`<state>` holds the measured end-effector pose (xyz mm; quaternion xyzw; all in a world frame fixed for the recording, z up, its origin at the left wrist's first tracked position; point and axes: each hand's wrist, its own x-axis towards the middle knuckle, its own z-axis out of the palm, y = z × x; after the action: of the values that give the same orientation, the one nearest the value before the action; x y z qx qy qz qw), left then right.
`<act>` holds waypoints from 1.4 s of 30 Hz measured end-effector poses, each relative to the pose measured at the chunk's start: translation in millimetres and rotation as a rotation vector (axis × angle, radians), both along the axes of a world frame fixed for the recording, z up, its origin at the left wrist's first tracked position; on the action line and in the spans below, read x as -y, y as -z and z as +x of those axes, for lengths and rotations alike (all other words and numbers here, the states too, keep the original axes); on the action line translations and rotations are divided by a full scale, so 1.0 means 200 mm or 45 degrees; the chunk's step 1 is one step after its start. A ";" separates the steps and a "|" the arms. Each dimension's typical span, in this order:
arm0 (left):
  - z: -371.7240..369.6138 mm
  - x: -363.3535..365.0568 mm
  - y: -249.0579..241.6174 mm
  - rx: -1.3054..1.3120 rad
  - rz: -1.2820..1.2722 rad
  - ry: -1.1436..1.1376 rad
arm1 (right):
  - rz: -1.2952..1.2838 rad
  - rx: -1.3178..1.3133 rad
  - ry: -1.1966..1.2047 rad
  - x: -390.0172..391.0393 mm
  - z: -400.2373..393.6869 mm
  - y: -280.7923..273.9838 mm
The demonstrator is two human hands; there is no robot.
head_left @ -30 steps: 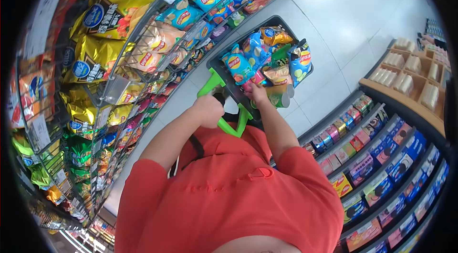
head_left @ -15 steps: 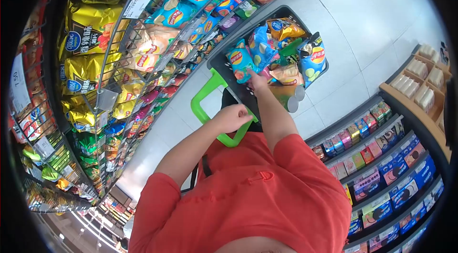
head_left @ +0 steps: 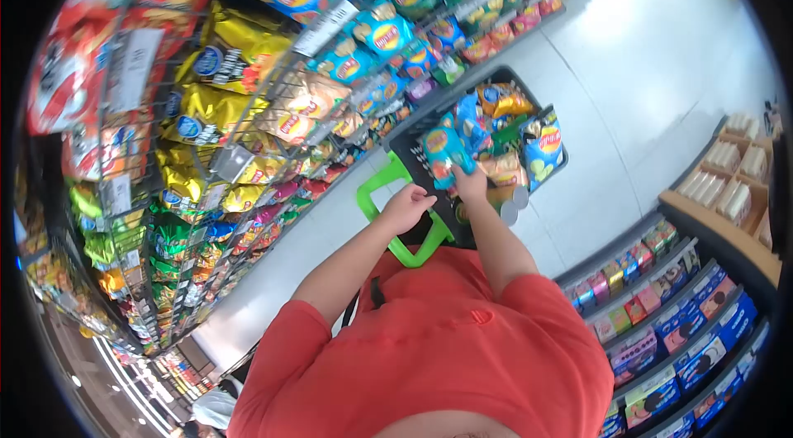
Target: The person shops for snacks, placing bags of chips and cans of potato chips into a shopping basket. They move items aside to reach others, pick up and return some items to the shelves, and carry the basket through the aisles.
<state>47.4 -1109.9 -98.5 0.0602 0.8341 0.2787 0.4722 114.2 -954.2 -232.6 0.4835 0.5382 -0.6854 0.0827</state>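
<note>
A dark shopping basket (head_left: 398,140) stands low in front of me, filled with snack bags. My right hand (head_left: 472,184) is closed on the lower end of a teal chip bag (head_left: 444,149) at the basket's near left. Beside it in the basket lie a blue chip bag (head_left: 472,126), an orange-gold bag (head_left: 505,99), a beige bag (head_left: 502,169) and a blue-and-white bag (head_left: 545,149). Two canisters (head_left: 510,205) lie near my right wrist. My left hand (head_left: 409,208) hovers by the green handle (head_left: 368,190), fingers curled, with nothing visible in them.
Wire shelves of chip bags (head_left: 239,49) rise close on my left, with price tags (head_left: 326,27) along their edges. To the right are low shelves of boxed snacks (head_left: 669,314) and a wooden display (head_left: 719,215). Pale floor tiles (head_left: 611,107) run ahead.
The view has shifted, so the shelves and basket appear lower and farther right. My right hand has drawn the teal chip bag slightly toward me. My left hand stays near the handle.
</note>
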 end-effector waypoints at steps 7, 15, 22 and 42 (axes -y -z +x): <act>-0.18 -0.23 -0.28 0.297 0.242 -0.744 | -0.449 -0.515 0.198 -0.17 0.24 -0.36; -0.46 -0.38 -0.72 -0.392 0.765 -0.053 | -0.305 -0.823 0.069 -0.26 0.01 -0.87; -1.01 -0.43 -1.43 -1.533 1.483 0.542 | -0.241 -0.777 -0.132 -0.15 0.02 -0.72; -1.53 -0.37 -1.18 -0.984 0.413 0.038 | -0.189 -0.305 -0.048 0.12 0.30 -0.46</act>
<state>-259.4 -1035.0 138.1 0.2461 0.8942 0.3564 0.1130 174.9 -977.6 -141.2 0.3804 0.5010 -0.7745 0.0664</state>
